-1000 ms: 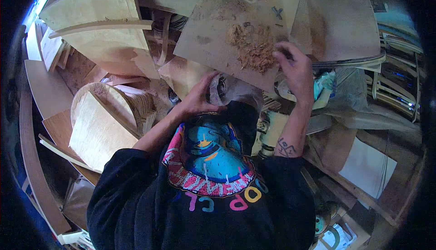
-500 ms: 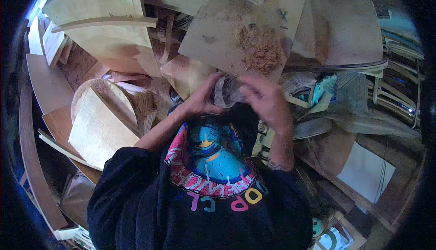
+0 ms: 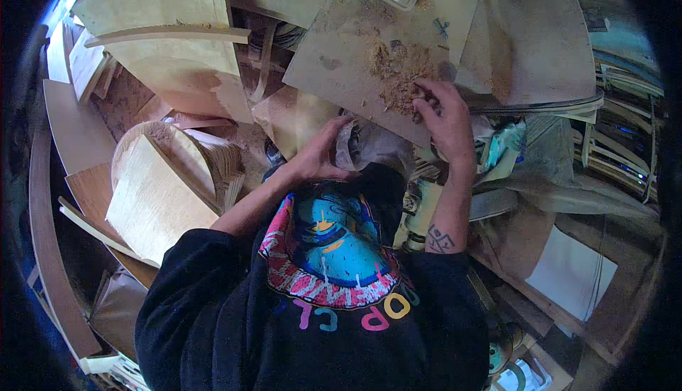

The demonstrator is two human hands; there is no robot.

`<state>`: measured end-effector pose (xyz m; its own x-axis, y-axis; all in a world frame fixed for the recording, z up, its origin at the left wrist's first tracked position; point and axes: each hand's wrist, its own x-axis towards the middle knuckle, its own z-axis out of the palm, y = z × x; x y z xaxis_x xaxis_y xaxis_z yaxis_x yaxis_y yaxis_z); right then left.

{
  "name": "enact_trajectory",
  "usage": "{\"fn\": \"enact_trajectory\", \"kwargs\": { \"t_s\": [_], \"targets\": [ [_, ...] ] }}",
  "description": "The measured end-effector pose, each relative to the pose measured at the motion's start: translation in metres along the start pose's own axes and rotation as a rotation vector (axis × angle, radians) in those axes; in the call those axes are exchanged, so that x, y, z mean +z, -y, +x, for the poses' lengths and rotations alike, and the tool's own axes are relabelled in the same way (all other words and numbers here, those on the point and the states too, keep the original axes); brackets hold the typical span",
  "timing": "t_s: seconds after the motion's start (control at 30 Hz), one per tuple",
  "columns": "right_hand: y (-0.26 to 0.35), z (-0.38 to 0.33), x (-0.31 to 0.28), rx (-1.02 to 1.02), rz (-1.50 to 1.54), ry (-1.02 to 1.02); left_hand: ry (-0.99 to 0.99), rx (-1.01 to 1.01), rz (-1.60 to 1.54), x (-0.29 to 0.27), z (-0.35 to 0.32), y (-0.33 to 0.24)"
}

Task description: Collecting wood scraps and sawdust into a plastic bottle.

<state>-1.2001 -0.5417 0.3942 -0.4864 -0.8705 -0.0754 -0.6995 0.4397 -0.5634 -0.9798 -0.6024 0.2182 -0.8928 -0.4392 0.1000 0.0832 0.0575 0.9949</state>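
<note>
The right hand [image 3: 446, 117] reaches forward, wrist bent, its grip pinched on wood shavings [image 3: 399, 78] heaped in one pile near the lower edge of a flat board [image 3: 341, 50]. The left hand [image 3: 320, 156], arm bent inward, closes its grip on a crumpled grey bag [image 3: 373, 146] just below that edge. The bag's long axis runs left to right; its opening cannot be made out.

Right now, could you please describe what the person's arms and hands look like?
Both hands are bare, without gloves. The black sweatshirt has its sleeves pushed up, leaving the forearms uncovered. The right forearm carries a small dark geometric tattoo. The left forearm shows no markings.
</note>
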Motion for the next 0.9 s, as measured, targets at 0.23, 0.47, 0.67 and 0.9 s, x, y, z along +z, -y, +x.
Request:
{"fn": "enact_trajectory", "kwargs": {
  "t_s": [0.23, 0.47, 0.67, 0.9],
  "targets": [
    [-0.005, 0.004, 0.007, -0.177, -0.068, 0.055, 0.023, -0.058, 0.021, -0.002, -0.001, -0.005],
    [-0.005, -0.002, 0.003, -0.185, -0.055, 0.04, -0.025, -0.012, -0.075, -0.003, -0.002, -0.003],
    [-0.01, 0.002, -0.004, 0.007, 0.106, 0.169, -0.037, -0.01, -0.044, -0.005, -0.003, 0.004],
    [-0.02, 0.006, -0.017, 0.044, 0.235, 0.07, -0.038, -0.024, -0.015, -0.006, -0.003, -0.006]
  ]
}}
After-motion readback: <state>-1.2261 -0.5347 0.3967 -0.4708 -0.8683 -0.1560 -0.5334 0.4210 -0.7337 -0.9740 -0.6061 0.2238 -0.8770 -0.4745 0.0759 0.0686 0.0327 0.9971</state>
